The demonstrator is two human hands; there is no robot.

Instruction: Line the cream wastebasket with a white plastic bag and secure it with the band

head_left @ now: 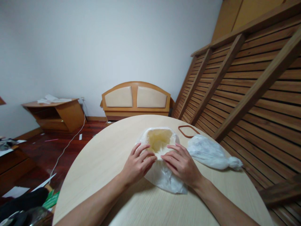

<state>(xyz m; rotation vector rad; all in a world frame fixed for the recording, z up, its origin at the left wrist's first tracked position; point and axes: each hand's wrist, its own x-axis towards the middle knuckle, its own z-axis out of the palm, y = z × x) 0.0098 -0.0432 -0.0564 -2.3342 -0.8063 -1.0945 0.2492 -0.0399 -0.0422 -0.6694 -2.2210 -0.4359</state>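
In the middle of the round table (101,163) stands an open-topped container with a pale yellowish inside (160,138). A thin white plastic bag (164,180) covers its rim and hangs down the near side, creased. My left hand (141,160) pinches the bag at the near edge of the opening, its other fingers curled over the left side. Close beside it, my right hand (180,161) grips the same near edge from the right. The container's outer wall is hidden by the bag.
Right of the container lie a knotted, filled white plastic bag (209,152) and a brown rounded frame-like ring (180,129). Wooden slatted panels (235,84) lean along the right side. A headboard (135,109) and a low cabinet (67,117) stand behind; a cable (68,144) crosses the floor.
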